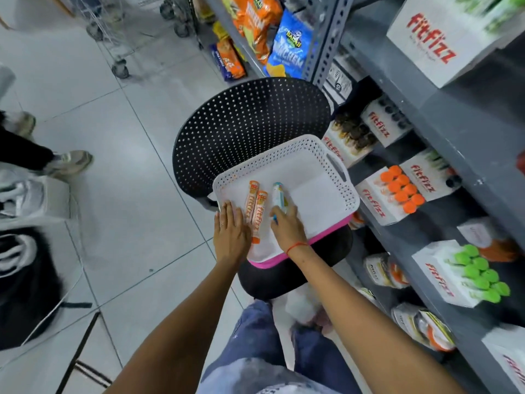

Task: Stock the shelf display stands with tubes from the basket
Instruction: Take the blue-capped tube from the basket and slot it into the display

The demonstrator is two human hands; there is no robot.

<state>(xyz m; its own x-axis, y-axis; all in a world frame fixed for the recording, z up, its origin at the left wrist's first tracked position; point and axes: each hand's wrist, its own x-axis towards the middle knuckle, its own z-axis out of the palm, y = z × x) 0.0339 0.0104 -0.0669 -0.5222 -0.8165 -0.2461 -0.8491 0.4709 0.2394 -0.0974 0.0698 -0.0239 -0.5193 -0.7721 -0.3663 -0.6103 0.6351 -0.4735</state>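
Three tubes in our basket (329, 155): two orange tubes (253, 207), left hand (230, 233) flat beside; right hand (285, 227) grips the blue tube (279, 194)

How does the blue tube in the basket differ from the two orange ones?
The blue tube is pale with a blue cap; the orange tubes carry orange Fitfizz print. The right hand grips the blue tube; the left hand rests beside the orange tubes. All lie in the white basket.
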